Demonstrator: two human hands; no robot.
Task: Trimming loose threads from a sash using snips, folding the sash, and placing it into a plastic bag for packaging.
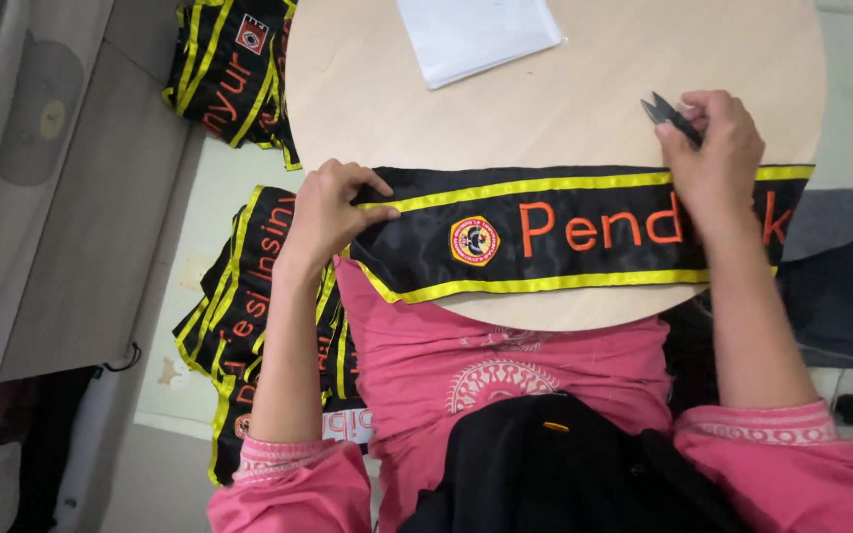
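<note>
A black sash (565,232) with yellow trim, orange lettering and a round emblem lies flat across the near edge of a round wooden table (565,89). My left hand (333,212) pinches the sash's left end at the yellow top border. My right hand (713,153) rests on the sash's upper edge at the right and holds small black thread snips (668,114), their blades pointing up and to the left.
A clear plastic bag with white contents (476,35) lies at the table's far side. More black and yellow sashes are piled on the floor at left (249,286) and at upper left (234,64). A grey wall or cabinet stands at far left.
</note>
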